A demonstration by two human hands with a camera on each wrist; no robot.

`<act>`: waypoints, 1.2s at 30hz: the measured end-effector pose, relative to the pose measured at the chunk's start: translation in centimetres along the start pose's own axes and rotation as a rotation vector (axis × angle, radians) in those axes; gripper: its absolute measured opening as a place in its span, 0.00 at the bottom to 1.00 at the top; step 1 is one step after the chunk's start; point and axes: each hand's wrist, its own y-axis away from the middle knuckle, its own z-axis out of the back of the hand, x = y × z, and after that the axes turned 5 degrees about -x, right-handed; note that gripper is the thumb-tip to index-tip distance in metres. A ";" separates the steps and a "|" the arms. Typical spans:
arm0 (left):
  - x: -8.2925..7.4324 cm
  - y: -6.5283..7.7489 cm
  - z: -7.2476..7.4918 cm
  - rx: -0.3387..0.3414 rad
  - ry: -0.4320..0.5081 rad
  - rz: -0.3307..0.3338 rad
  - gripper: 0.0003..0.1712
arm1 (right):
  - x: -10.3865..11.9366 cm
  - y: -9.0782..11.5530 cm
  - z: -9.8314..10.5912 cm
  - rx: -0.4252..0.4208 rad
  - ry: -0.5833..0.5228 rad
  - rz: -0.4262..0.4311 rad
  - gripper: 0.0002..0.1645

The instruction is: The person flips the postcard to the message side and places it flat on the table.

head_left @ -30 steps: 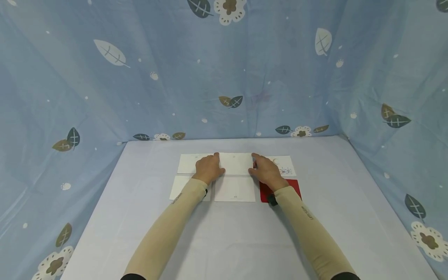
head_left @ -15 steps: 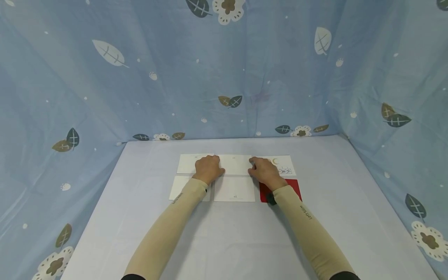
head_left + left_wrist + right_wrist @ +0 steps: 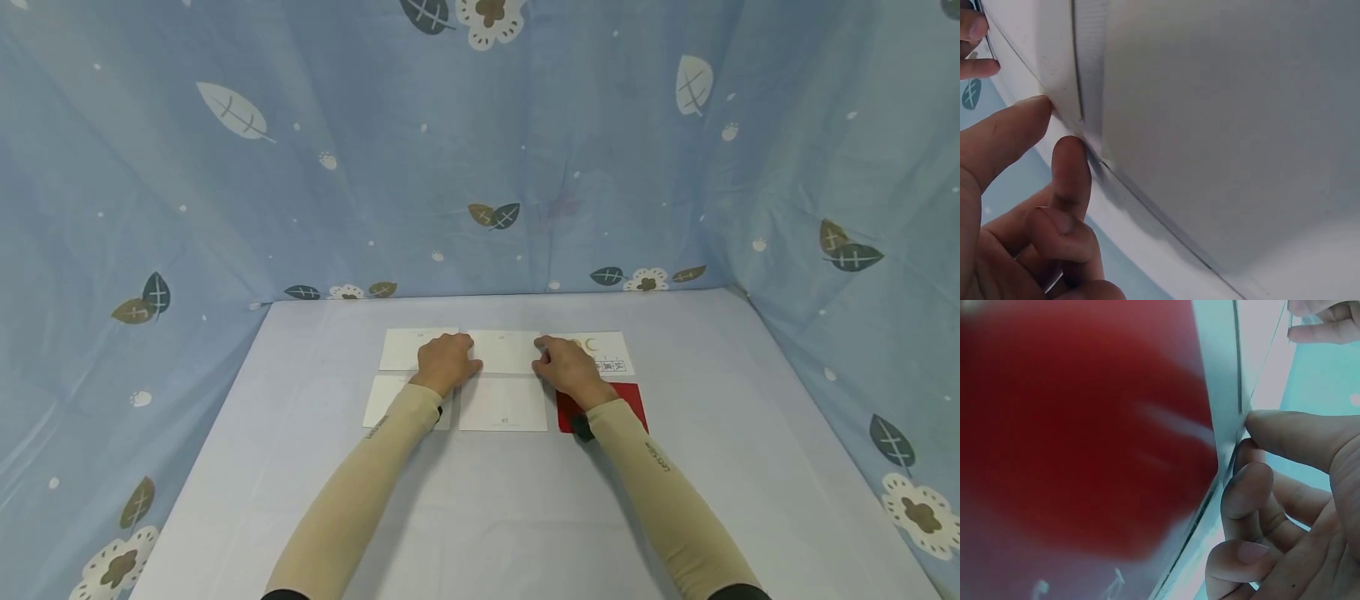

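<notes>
Six cards or folded sheets lie in two rows. My left hand (image 3: 445, 365) has its thumb and index finger at the left side of the white middle card (image 3: 506, 352) in the far row. At that card's right side, my right hand (image 3: 568, 367) grips the edge with thumb and index finger, other fingers curled. Beneath my left hand lies a white card (image 3: 401, 350). A card printed with a crescent moon and characters (image 3: 617, 352) is partly hidden by my right hand. In the left wrist view the thumb (image 3: 1029, 119) meets the card edge.
In the near row are a white card (image 3: 382, 402) partly under my left sleeve, a white middle card (image 3: 503, 408) and a red card (image 3: 630, 402) under my right wrist. A white-covered table (image 3: 480, 517) bears them, with a blue patterned curtain (image 3: 375, 167) behind.
The far edge of the middle card has come down slightly toward me, and my index fingers have lowered with it. The other cards have kept their places.
</notes>
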 end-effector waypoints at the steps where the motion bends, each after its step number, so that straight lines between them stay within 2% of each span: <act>1: 0.1 0.0 0.0 0.000 0.005 0.002 0.28 | 0.0 0.1 0.0 -0.002 0.001 0.001 0.28; 6: 0.4 0.3 0.0 -0.004 0.033 0.003 0.29 | 0.1 0.4 0.0 -0.028 0.017 0.022 0.28; 11: 0.7 0.5 0.0 -0.025 0.051 -0.039 0.26 | -0.2 1.0 0.6 -0.085 -0.019 0.082 0.28; 15: 1.0 0.9 0.1 -0.091 0.114 -0.068 0.23 | -0.8 1.8 1.4 -0.139 -0.092 0.105 0.27; 19: 1.1 1.4 0.6 -0.181 0.192 -0.093 0.21 | -1.5 2.8 2.0 -0.199 -0.114 0.120 0.26; 24: 0.4 2.2 1.1 -0.250 0.233 -0.122 0.21 | -2.1 4.6 2.9 -0.267 -0.142 0.170 0.25; 29: -0.9 3.1 1.1 -0.256 0.249 -0.170 0.22 | -3.0 6.6 4.2 -0.306 -0.169 0.204 0.26; 36: -2.4 3.8 0.4 -0.248 0.314 -0.218 0.23 | -4.8 8.7 5.7 -0.363 -0.121 0.210 0.32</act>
